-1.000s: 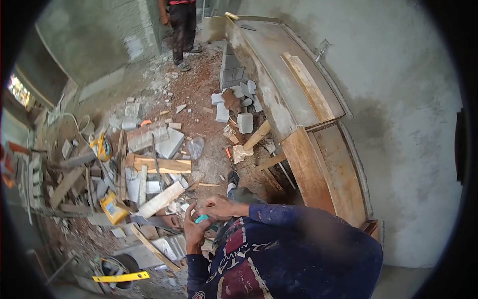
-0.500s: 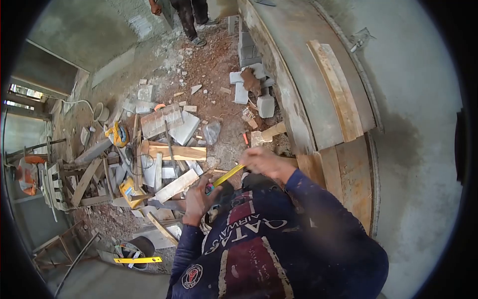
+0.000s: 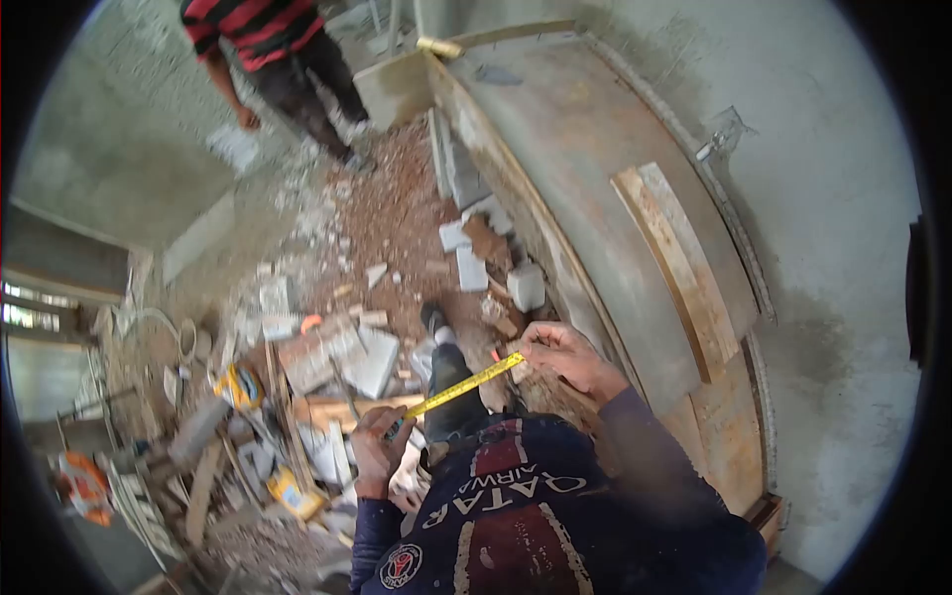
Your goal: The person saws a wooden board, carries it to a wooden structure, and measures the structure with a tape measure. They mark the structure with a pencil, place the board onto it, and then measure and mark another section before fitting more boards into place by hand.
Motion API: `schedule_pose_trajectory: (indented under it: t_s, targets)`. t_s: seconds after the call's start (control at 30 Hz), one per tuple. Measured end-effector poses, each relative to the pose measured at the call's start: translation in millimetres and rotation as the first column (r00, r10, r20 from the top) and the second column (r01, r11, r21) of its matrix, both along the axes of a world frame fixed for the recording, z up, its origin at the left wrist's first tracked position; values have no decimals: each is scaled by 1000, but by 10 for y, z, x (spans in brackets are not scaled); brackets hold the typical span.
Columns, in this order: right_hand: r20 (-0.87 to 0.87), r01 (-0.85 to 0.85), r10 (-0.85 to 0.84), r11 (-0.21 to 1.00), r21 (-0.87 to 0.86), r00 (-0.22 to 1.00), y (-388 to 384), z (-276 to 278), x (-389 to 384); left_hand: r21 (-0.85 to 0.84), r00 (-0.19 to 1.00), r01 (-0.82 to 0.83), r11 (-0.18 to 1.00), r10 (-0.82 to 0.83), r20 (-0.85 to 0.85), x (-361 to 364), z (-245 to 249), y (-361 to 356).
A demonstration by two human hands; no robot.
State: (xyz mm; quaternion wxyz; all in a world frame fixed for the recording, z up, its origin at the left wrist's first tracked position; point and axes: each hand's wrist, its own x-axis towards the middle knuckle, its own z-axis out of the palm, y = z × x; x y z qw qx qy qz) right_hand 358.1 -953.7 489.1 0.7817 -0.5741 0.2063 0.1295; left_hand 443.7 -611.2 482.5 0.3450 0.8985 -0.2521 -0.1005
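Grips tape measure (image 3: 398,428) in closed left hand (image 3: 380,451), left of slab (image 3: 585,164) | pinches end of drawn-out yellow blade (image 3: 464,387) in right hand (image 3: 563,359), nearer slab | spans blade between hands, above leg (image 3: 451,365), beside slab | shows boards (image 3: 662,266) on slab, rubble (image 3: 367,363) left of slab, person (image 3: 268,40) standing near slab's far end

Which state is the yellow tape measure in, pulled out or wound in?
Pulled out: its flat yellow marked blade runs from the left hand to the right hand. How much is wound inside cannot be told.
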Motion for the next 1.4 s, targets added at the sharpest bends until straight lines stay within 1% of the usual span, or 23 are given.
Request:
schedule_pose_trajectory:
  t_s: [0.03,0.1,0.17,0.23,0.27,0.3,0.37,0.4,0.43,0.5,0.57,0.63,0.7,0.77,0.83,0.9,0.93,0.97,1.03,1.17,1.23,1.33,1.4]
  targets:
    - [25,33,-32,999,-18,999,-94,-27,199,15,998,38,999,-39,46,274,-55,-79]
    - [30,114,-116,991,73,993,-185,13,603,-19,990,106,994,-103,91,875,-180,-281]
    - [7,220,-221,973,63,975,-257,86,1082,-46,982,174,984,-171,75,1480,-183,-537]
    - [-75,391,-395,918,-67,916,-293,-48,1488,-22,965,222,975,-217,148,1964,-98,-811]
    - [-57,497,-505,860,-114,861,-279,-80,1738,-2,957,219,976,-215,196,2190,-16,-932]
    - [-51,526,-534,842,-118,844,-315,-74,1945,-8,948,252,968,-245,200,2424,58,-1064]
    - [-17,603,-644,725,-331,765,-420,-25,2299,8,948,265,964,-262,181,2824,198,-1315]
    - [-1,671,-698,688,-278,716,-447,26,2462,11,960,234,972,-233,158,2961,267,-1453]
    - [0,684,-713,674,-279,701,-496,14,2631,9,955,254,967,-252,158,3109,301,-1554]
    - [100,793,-794,571,-213,599,-618,63,2916,45,954,218,975,-223,200,3319,350,-1723]
    - [121,789,-793,553,-269,597,-874,116,3095,32,947,231,972,-233,219,3474,419,-1842]
    - [145,838,-840,475,-267,522,-1244,46,3302,73,965,165,984,-176,194,3614,445,-1898]
    - [175,855,-855,426,-297,487,-1799,182,3408,88,973,137,987,-151,176,3771,503,-1912]
    - [169,887,-911,302,-349,377,-2523,25,3551,92,964,80,993,-100,246,3979,494,-1864]
    - [139,909,-931,285,-303,338,-3141,-23,3678,74,955,69,995,-88,282,4165,482,-1919]
    - [103,909,-933,305,-283,345,-3604,-115,3836,107,958,71,992,-98,268,4280,507,-2103]
    - [76,911,-936,314,-267,344,-3783,-180,3896,131,945,97,987,-132,299,4337,488,-2289]
    - [68,910,-936,315,-271,345,-3898,-218,3971,136,947,97,986,-134,292,4377,462,-2507]
    - [84,873,-933,293,-389,350,-4016,-312,4151,163,953,94,982,-136,272,4401,424,-2930]
    - [31,867,-930,329,-375,366,-4270,-464,4357,248,961,108,963,-164,221,4423,510,-3601]
    - [0,838,-932,324,-439,361,-4369,-529,4397,238,964,86,967,-142,227,4438,517,-3755]
    - [-28,854,-941,319,-411,338,-4439,-525,4454,305,971,69,950,-135,199,4484,526,-3903]
    - [-58,860,-944,321,-396,326,-4496,-498,4474,259,946,101,961,-173,275,4542,422,-3959]
